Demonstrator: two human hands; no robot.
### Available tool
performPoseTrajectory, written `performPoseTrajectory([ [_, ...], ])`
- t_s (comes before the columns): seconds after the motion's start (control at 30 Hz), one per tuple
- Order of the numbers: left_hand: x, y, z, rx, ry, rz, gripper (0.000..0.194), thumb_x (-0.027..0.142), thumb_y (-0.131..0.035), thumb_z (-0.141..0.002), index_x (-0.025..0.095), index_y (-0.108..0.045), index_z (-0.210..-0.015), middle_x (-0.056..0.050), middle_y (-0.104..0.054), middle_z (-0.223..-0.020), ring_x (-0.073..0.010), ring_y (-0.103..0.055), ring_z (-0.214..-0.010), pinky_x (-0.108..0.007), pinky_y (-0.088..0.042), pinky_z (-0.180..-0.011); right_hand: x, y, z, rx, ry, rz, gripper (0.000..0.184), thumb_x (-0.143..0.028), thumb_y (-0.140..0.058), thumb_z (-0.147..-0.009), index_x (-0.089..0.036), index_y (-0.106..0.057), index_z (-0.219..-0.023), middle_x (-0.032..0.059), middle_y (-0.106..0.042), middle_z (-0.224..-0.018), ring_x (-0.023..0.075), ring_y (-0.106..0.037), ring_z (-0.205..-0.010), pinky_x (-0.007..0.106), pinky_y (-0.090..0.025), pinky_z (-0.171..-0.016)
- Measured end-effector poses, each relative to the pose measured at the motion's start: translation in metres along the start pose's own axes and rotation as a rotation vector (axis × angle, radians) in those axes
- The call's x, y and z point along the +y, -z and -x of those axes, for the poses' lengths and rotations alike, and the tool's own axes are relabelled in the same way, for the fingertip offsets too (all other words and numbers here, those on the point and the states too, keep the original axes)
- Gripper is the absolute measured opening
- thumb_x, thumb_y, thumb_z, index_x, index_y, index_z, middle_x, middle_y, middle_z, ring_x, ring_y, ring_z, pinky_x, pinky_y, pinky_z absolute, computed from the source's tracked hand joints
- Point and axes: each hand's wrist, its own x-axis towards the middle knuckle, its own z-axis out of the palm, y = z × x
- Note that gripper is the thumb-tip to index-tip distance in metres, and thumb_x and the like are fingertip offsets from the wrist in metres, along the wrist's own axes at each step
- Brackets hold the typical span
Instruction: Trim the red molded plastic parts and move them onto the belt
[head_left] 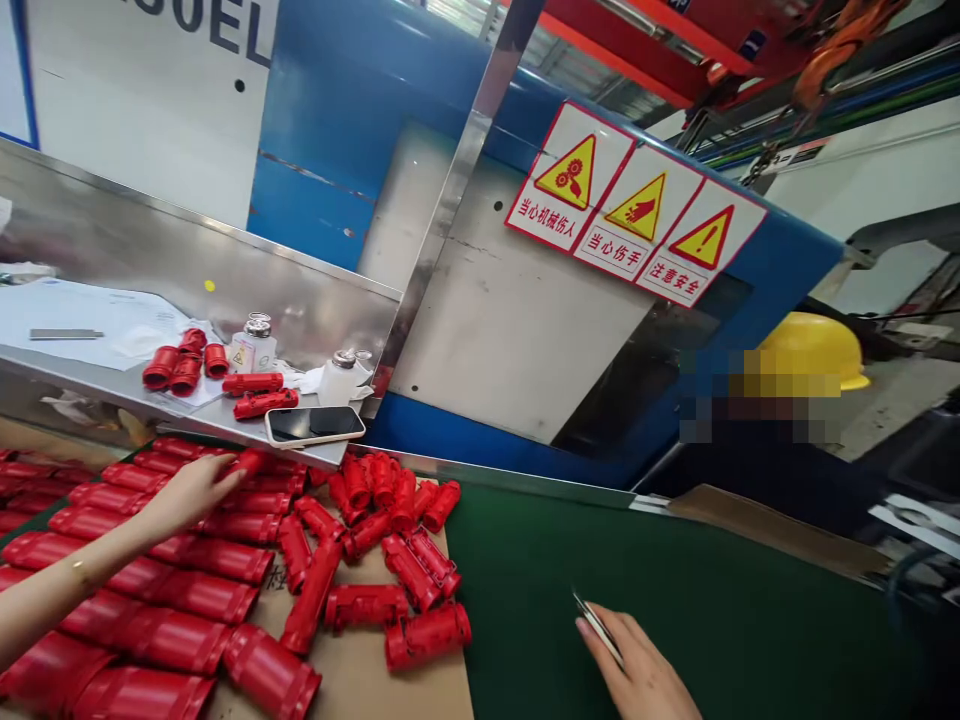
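My left hand (191,492) reaches over rows of red plastic cylinders (172,590) laid on cardboard, its fingertips pinching the end of one red part (251,461) near the shelf edge. My right hand (637,670) rests low over the green mat (675,590) and holds a thin metal blade-like tool (596,622) that sticks out past the fingers. A loose heap of smaller red parts (397,545) lies between the two hands.
A steel shelf (112,385) carries a phone (315,424), two small bottles (255,345), papers and a few red parts (184,365). Behind stands a blue machine with warning signs (637,215). A person in a yellow hard hat (814,350) is at right.
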Motion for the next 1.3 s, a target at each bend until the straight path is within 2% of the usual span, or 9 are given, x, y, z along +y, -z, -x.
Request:
performPoseTrajectory([
  [0.17,0.027,-0.026,0.067,-0.027,0.022,0.203,0.042,0.039,-0.044,-0.084,0.015,-0.047,-0.118,-0.01,-0.054,-0.124,-0.0247,-0.046,-0.117,-0.044,-0.029,-0.101,-0.046,-0.006,-0.021,-0.369,0.193,-0.217,0.025,-0.032,-0.049,-0.083,-0.022,-0.064,-0.1,0.0053,-0.063,-0.101,0.0154,-0.063,-0.09,0.021,-0.049,-0.077],
  [0.27,0.057,-0.057,0.107,-0.056,0.013,0.255,0.06,0.051,-0.032,-0.082,0.011,-0.036,-0.127,-0.014,-0.043,-0.135,-0.0233,-0.038,-0.124,-0.041,-0.026,-0.104,-0.091,-0.017,-0.032,-0.556,0.38,-0.278,0.053,-0.035,-0.071,-0.066,-0.034,-0.055,-0.116,0.0017,-0.046,-0.129,0.0161,-0.048,-0.114,0.023,-0.039,-0.092],
  [0.33,0.076,-0.074,0.124,-0.048,-0.01,0.223,0.066,0.052,-0.026,-0.08,0.008,-0.035,-0.128,-0.017,-0.042,-0.134,-0.0246,-0.035,-0.125,-0.042,-0.024,-0.104,-0.112,-0.025,-0.036,-0.643,0.473,-0.266,0.069,-0.038,-0.078,-0.054,-0.038,-0.052,-0.119,0.0024,-0.037,-0.137,0.023,-0.04,-0.121,0.032,-0.037,-0.094],
  [0.43,0.097,-0.089,0.133,-0.026,-0.054,0.115,0.064,0.05,-0.041,-0.073,0.01,-0.047,-0.122,-0.018,-0.05,-0.121,-0.0315,-0.042,-0.116,-0.049,-0.029,-0.098,-0.123,-0.037,-0.038,-0.687,0.507,-0.2,0.073,-0.041,-0.078,-0.05,-0.035,-0.053,-0.118,0.0088,-0.037,-0.136,0.0353,-0.037,-0.118,0.047,-0.04,-0.087],
  [0.53,0.102,-0.095,0.134,0.005,-0.085,0.03,0.063,0.045,-0.053,-0.067,0.012,-0.05,-0.12,-0.017,-0.05,-0.125,-0.0339,-0.045,-0.113,-0.05,-0.033,-0.094,-0.119,-0.047,-0.037,-0.69,0.507,-0.149,0.073,-0.042,-0.077,-0.048,-0.035,-0.054,-0.117,0.0109,-0.038,-0.134,0.0384,-0.043,-0.11,0.05,-0.043,-0.079],
  [0.73,0.1,-0.104,0.135,0.091,-0.131,-0.021,0.054,0.05,-0.044,-0.073,0.023,-0.05,-0.119,-0.012,-0.061,-0.115,-0.0313,-0.055,-0.104,-0.046,-0.041,-0.088,-0.106,-0.057,-0.036,-0.661,0.556,-0.138,0.069,-0.05,-0.07,-0.054,-0.035,-0.051,-0.118,0.0082,-0.037,-0.132,0.0353,-0.044,-0.106,0.047,-0.044,-0.076],
  [0.97,0.119,-0.102,0.141,0.131,-0.188,-0.021,0.055,0.044,-0.032,-0.081,0.01,-0.046,-0.122,-0.014,-0.058,-0.12,-0.0263,-0.053,-0.107,-0.044,-0.036,-0.095,-0.096,-0.054,-0.039,-0.626,0.612,-0.151,0.053,-0.051,-0.066,-0.056,-0.033,-0.059,-0.105,0.0,-0.049,-0.12,0.0272,-0.048,-0.091,0.039,-0.045,-0.074],
  [1.1,0.148,-0.114,0.14,0.108,-0.21,0.006,0.054,0.042,-0.029,-0.081,0.009,-0.049,-0.119,-0.014,-0.056,-0.121,-0.0295,-0.05,-0.109,-0.049,-0.035,-0.096,-0.076,-0.038,-0.032,-0.546,0.527,-0.146,0.028,-0.04,-0.062,-0.064,-0.026,-0.063,-0.089,-0.002,-0.058,-0.102,0.0222,-0.046,-0.091,0.029,-0.045,-0.072],
  [1.3,0.219,-0.147,0.136,0.077,-0.284,0.075,0.036,0.021,-0.044,-0.084,0.013,-0.046,-0.119,-0.011,-0.054,-0.119,-0.0251,-0.046,-0.113,-0.045,-0.041,-0.089,-0.03,-0.019,-0.018,-0.397,0.275,-0.101,0.017,-0.023,-0.057,-0.07,-0.018,-0.059,-0.086,0.0052,-0.054,-0.098,0.0195,-0.051,-0.086,0.03,-0.044,-0.07],
])
